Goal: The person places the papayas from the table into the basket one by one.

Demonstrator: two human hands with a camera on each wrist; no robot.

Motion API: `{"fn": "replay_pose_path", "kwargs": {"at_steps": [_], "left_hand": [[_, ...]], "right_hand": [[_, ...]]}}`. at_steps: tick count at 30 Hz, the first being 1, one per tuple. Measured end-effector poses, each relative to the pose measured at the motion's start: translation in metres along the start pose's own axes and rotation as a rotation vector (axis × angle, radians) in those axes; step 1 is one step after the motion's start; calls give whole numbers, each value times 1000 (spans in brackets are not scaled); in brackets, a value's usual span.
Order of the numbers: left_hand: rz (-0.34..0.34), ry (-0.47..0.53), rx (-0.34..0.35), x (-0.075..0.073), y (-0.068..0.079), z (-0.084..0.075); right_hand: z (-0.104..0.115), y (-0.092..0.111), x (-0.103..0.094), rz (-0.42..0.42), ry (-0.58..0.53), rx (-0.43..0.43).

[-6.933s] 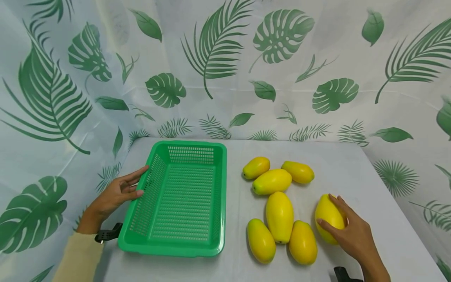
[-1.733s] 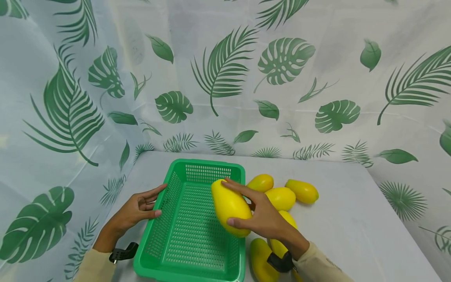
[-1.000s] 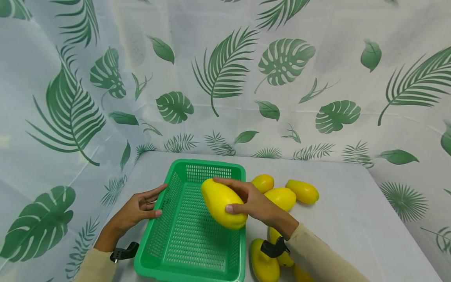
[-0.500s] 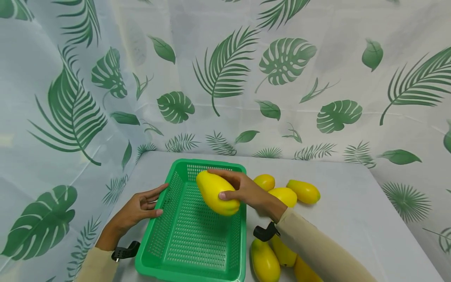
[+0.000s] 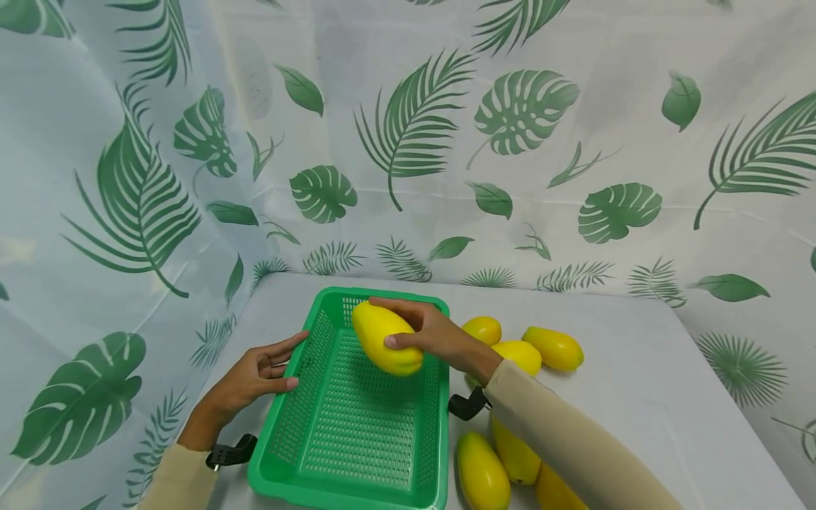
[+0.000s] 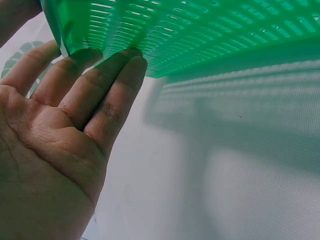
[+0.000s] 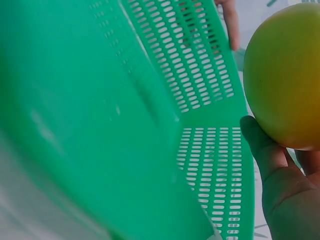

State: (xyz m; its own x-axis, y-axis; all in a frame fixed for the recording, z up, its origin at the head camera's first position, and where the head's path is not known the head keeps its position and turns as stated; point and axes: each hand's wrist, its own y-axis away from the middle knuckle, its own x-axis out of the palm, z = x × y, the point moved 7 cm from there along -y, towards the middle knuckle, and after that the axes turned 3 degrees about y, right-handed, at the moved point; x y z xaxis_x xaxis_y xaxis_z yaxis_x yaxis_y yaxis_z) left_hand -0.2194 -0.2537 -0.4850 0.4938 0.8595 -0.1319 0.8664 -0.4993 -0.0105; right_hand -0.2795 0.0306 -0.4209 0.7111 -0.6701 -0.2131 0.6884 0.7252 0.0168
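Observation:
My right hand (image 5: 426,327) grips a yellow papaya (image 5: 380,338), thumb on its near side and fingers over its far side. It is held over the back part of a green plastic basket (image 5: 366,439) with slotted walls. In the right wrist view the papaya (image 7: 287,75) shows beside the slotted basket wall (image 7: 210,115). My left hand (image 5: 251,374) holds the basket's left rim, with the thumb at the top edge. The left wrist view shows the fingers of that hand (image 6: 65,125) against the outside of the basket wall (image 6: 165,35).
Several more papayas lie right of the basket on the white table (image 5: 637,382), one papaya (image 5: 553,348) at the back and another papaya (image 5: 482,471) in front. My right sleeve (image 5: 567,439) covers part of them. A leaf-printed curtain (image 5: 440,142) stands behind and at the sides.
My right hand has picked the papaya up from the table's right side and brought it left over the basket, then farther toward the back. My left hand stays on the rim.

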Motion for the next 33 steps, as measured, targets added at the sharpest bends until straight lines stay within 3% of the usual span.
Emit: {"fn": "replay_pose_path", "kwargs": {"at_steps": [12,33], "left_hand": [[8,1,2,0,-1,0],[9,10,9,0,0,0]], "right_hand": [[-4,-18,1,13,56,23],[-12,-41,0,7,25,78]]}}
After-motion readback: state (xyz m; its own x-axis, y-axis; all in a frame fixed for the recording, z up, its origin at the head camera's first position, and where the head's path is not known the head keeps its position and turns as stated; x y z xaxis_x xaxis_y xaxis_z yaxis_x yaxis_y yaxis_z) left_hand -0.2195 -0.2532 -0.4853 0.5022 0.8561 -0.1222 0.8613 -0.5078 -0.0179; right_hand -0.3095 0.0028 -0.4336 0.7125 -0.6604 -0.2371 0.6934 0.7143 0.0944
